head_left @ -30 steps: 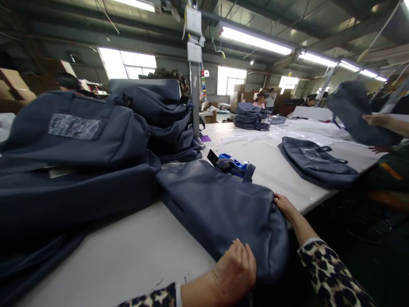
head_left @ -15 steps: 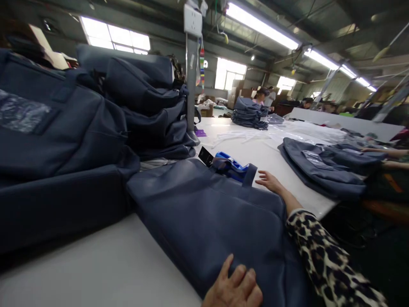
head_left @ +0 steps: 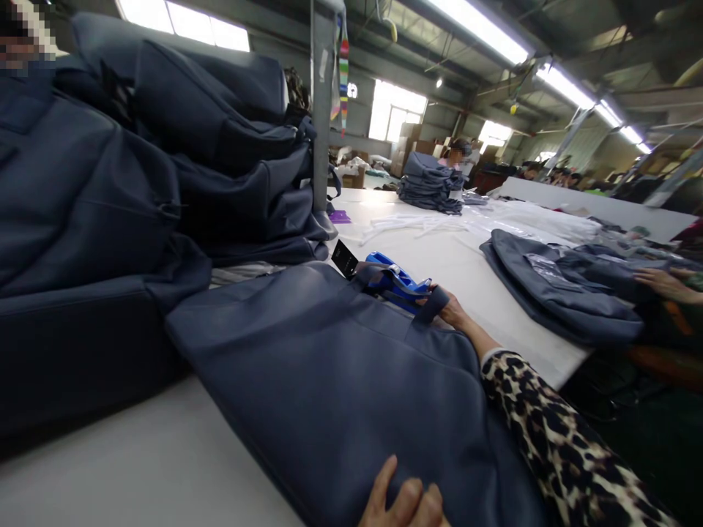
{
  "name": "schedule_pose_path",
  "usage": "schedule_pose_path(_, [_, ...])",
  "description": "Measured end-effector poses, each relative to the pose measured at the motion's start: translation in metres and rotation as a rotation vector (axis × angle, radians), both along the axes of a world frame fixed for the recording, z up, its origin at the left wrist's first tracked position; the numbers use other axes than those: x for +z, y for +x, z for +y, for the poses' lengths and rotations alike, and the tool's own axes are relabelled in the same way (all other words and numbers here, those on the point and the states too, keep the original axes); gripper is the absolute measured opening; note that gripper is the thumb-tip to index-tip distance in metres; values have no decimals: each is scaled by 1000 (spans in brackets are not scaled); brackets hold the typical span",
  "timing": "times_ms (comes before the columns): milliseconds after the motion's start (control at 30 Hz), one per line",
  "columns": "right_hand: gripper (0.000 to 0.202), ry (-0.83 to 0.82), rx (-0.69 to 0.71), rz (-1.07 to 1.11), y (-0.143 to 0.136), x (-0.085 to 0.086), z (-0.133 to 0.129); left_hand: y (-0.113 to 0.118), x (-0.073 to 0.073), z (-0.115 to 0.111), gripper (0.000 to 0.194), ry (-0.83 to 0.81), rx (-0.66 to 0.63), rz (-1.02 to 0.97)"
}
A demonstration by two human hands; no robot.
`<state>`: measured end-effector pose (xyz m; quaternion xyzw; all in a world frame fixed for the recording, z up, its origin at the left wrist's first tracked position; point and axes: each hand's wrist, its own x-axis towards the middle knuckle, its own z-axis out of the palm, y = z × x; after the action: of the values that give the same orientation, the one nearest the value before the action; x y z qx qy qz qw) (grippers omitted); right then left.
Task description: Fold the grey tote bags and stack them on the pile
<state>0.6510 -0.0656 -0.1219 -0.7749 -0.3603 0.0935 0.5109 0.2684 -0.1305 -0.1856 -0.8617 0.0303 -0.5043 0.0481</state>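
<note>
My right hand [head_left: 451,310] has slid forward since a moment ago, from the bare table beside the bag to the far edge of the navy bag [head_left: 340,380], where it now sits at the strap [head_left: 433,303] next to the blue tool [head_left: 396,279]. Whether those fingers are closed round the strap I cannot tell; the strap hides them. My left hand [head_left: 403,503] has dropped lower in view and rests on the near end of the bag, fingers bent and pressing on the cloth, gripping nothing.

The bag lies flat on the white table [head_left: 137,468] right in front of me, spread out and smoothed, with a black tag [head_left: 346,258] at its far edge. As I judge it, the laying-out is done and the work at the handle end is only starting.

To my left a stack of bags [head_left: 137,183] is piled high. Across the table lie another bag [head_left: 554,293], clear plastic sheets [head_left: 527,219] and a far pile of bags [head_left: 431,189]. A co-worker's hand [head_left: 662,283] rests at the right edge. A grey post [head_left: 321,117] rises from the table, under strip lights [head_left: 477,33] and bright windows [head_left: 395,117].
</note>
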Motion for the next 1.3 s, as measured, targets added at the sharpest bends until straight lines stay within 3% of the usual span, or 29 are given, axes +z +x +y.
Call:
schedule_pose_path(200, [43,-64,-143,-70,-1,-1,-50,-2,23,4,15,-66,-40,-48])
schedule_pose_path(367, [53,-81,-362,-102,5,9,-104,-7,25,4,13,-85,-60,12])
schedule_pose_path(467, [62,-106,-464,-94,5,18,-119,-19,35,6,8,-147,-114,231])
schedule_pose_path(533, [70,-120,-485,-83,-7,26,-126,-30,49,9,28,-252,-187,482])
schedule_pose_path(600, [73,-113,-463,-72,-36,36,-141,-38,64,10,46,-375,-244,691])
schedule_pose_path(700, [58,-51,-336,-107,-117,54,-183,-44,79,10,59,-477,-247,819])
schedule_pose_path(767, [48,-21,-184,-234,-180,64,-219,-45,82,8,68,-471,-237,832])
schedule_pose_path(867, [44,-165,85,-365,-252,68,-260,-44,83,8,72,-436,-227,829])
schedule_pose_path(967, [50,-222,176,-349,-277,57,-276,-39,87,11,63,-457,-242,833])
schedule_pose_path(1067, [55,-51,-38,-260,-284,37,-276,-32,96,16,41,-589,-281,826])
schedule_pose_path(1167, [59,136,-212,-56,-297,14,-267,-27,103,19,32,-700,-306,802])
schedule_pose_path(1300, [75,221,-255,117,-307,-7,-254,-29,108,19,31,-667,-329,789])
